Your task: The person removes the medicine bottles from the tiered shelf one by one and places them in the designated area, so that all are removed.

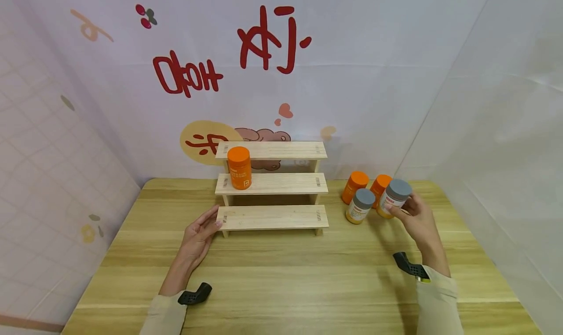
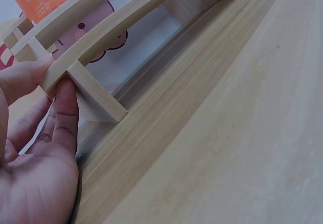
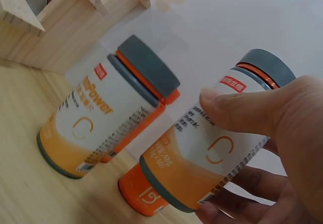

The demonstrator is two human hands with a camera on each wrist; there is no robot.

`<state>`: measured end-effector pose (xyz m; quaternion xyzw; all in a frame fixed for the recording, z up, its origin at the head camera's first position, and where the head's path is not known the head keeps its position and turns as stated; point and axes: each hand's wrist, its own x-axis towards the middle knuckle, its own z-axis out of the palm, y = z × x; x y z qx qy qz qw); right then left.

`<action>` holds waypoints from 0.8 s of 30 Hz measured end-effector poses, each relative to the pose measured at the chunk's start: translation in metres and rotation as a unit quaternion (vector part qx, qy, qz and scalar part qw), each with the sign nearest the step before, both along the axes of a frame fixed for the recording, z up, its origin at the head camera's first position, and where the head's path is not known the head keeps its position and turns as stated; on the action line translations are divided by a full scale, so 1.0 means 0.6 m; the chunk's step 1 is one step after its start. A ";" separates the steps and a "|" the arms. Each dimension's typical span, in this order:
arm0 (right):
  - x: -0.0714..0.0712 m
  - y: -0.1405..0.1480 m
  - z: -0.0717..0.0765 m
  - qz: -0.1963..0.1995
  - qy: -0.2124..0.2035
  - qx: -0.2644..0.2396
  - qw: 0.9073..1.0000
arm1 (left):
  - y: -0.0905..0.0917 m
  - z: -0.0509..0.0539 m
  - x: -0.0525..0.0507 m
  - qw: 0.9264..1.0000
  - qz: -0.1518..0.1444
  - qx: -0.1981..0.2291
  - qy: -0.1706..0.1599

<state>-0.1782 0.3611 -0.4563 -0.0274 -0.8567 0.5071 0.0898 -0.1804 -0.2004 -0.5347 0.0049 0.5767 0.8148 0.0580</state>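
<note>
My right hand (image 1: 418, 218) grips a grey-capped supplement bottle (image 3: 212, 138) with a white and orange label, thumb across its front. It is held tilted, apparently just off the table. Beside it stands another grey-capped bottle (image 1: 360, 206). Two orange bottles (image 1: 354, 187) are behind, one partly hidden by the held bottle. My left hand (image 1: 196, 238) pinches the left end of the lowest step of a three-tier wooden shelf (image 1: 272, 218), thumb on top and fingers beneath. On the middle step, at its left end, an orange bottle (image 1: 239, 168) stands upright.
The shelf and bottles are on a wood-grain table (image 1: 281, 286). A printed white sheet (image 1: 374, 91) hangs close behind the shelf, with more white sheeting at both sides.
</note>
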 end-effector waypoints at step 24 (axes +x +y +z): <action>-0.004 0.037 -0.064 0.059 -0.070 -0.017 0.996 | 0.000 0.000 0.000 1.000 -0.002 -0.009 0.005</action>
